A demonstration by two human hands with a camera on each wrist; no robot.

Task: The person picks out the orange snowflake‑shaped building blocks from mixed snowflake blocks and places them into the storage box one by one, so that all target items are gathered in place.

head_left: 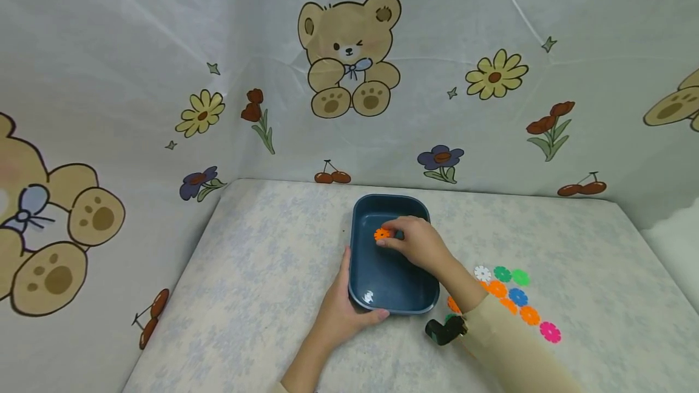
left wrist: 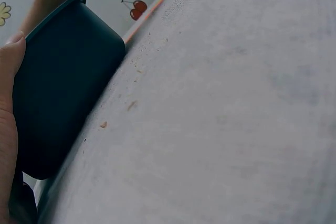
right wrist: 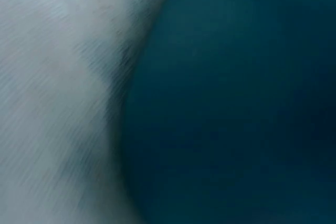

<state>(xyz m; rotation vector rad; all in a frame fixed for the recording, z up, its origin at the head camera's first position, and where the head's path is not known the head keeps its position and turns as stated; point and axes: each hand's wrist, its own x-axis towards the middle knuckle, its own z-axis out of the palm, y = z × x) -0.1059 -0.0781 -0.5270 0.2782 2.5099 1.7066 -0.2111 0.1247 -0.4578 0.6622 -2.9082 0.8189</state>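
A deep dark blue plastic tray (head_left: 390, 287) stands on the table, and its side wall (left wrist: 68, 82) fills much of the left wrist view's left part. My left hand (head_left: 340, 309) steadies its near left corner, fingers stretched along the left side and thumb along the near edge. Over the tray's inside, my right hand (head_left: 417, 241) pinches an orange snowflake building disc (head_left: 381, 234) between thumb and fingertips. The right wrist view is blurred and shows the blue tray wall (right wrist: 226, 98), without the hand.
To the right of the tray lie several loose snowflake discs, among them a white one (head_left: 483, 273), a blue one (head_left: 518, 297) and a pink one (head_left: 550, 332). Some are partly behind the right forearm. A printed cloth (head_left: 371, 150) hangs behind the table (head_left: 256, 259).
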